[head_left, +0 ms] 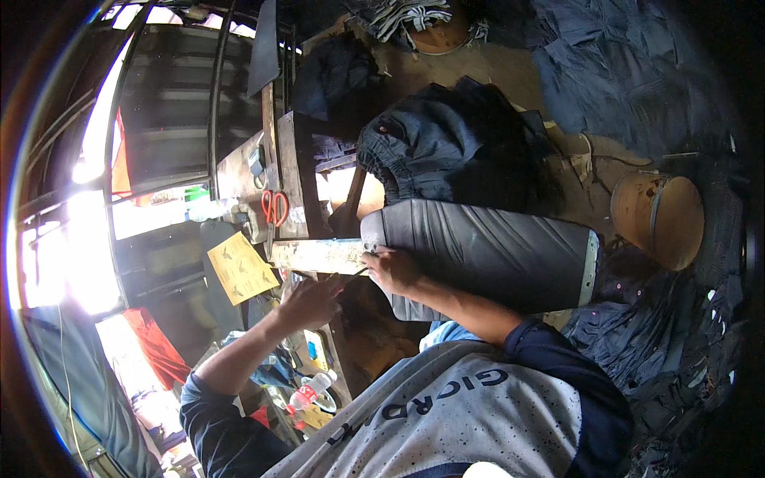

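Your two hands meet at the left end of the padded board [486,247], a dark, creased form that runs to the right across the middle of the scene, where it joins a narrow, pale beam [315,256]. Your right hand [390,269] rests on this end with its fingers bent; your left hand [311,303] lies at the near side of the beam, its fingers partly curled. Whether either hand closes on anything cannot be told, although a thin dark strip [360,272] shows between them, too small to identify. The likeliest fault is a slip: the strip offers little to pinch, and the loose, wrinkled cover could shift under your right hand. A reach to the far left might bring your fingers against the red-handled scissors [275,209], whose blades point toward the beam. A sweep of your left forearm could dislodge the yellow sheet [241,268] or knock the clear bottle [309,392], which sits tilted at the near left. Of writing, note the large dark capitals across your pale shirt [494,406], the dark print on the sheet, and the bottle's red label, whose text is too small to read.
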The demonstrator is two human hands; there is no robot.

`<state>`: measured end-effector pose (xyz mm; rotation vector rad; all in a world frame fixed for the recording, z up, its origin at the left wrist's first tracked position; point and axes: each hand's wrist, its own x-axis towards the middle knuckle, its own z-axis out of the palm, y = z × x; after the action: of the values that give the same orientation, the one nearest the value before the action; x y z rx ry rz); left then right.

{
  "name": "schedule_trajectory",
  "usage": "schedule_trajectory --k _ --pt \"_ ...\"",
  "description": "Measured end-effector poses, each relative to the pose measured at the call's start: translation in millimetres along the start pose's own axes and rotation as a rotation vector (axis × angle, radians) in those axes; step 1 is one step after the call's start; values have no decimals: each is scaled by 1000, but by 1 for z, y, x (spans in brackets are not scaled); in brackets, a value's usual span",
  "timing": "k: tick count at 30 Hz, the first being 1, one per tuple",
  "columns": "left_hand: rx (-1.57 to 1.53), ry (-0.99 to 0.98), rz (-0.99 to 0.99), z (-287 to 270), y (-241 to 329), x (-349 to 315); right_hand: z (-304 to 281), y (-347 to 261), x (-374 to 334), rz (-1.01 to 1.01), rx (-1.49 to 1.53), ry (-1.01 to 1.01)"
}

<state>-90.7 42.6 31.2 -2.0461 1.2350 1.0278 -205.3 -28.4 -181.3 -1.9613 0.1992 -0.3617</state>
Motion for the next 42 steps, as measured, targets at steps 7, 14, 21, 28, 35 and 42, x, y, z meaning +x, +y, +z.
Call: schedule_trajectory --k 7,14,21,28,35,42 --pt "476 -115 -38 10 25 1 4 -2 1 35 8 13" --pt "-289 -136 -6 2 -16 10 6 0 2 66 -2 -29" --pt "246 -122 -42 18 -3 3 2 -4 2 45 -15 -9" --pt "-724 -314 -411 3 -18 11 -7 -4 -2 40 10 -20" --pt "-613 -34 -145 33 -10 3 -1 -4 2 28 37 -6" --pt "176 -16 -96 21 -4 2 4 -1 0 50 41 19"
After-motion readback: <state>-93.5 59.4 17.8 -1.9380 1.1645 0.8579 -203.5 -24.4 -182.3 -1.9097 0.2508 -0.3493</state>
